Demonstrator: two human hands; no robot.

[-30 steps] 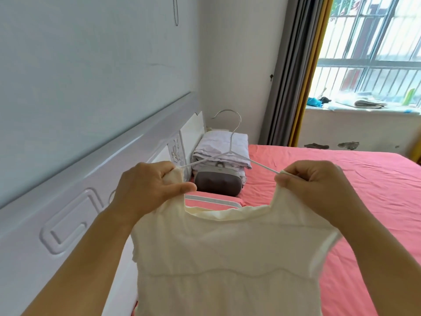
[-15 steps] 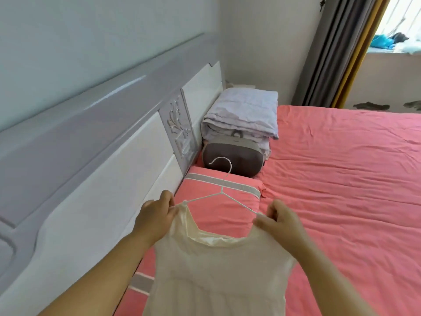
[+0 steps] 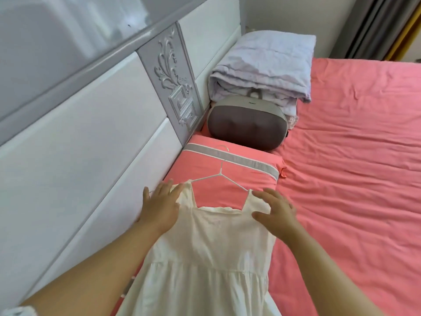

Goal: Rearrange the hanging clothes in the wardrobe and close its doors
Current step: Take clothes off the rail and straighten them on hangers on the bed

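A cream white dress (image 3: pixel 205 254) lies flat on the bed, its shoulders over a pink pillow (image 3: pixel 239 176). A thin white hanger (image 3: pixel 219 176) sits inside the dress, with its hook pointing toward the headboard. My left hand (image 3: pixel 160 207) rests with spread fingers on the dress's left shoulder. My right hand (image 3: pixel 274 210) hovers over or touches the right shoulder, fingers spread and holding nothing. No wardrobe is in view.
A white and grey headboard (image 3: pixel 91 124) runs along the left. A grey massage cushion (image 3: pixel 247 123) and a folded pale lilac blanket (image 3: pixel 262 65) lie beyond the pillow. The pink bed sheet (image 3: pixel 353 167) stretches to the right. Grey curtains (image 3: pixel 373 26) hang at the top right.
The dress on its hanger has been lowered from the air onto the bed. Both hands have let go of its shoulders and spread their fingers. My view has tilted down.
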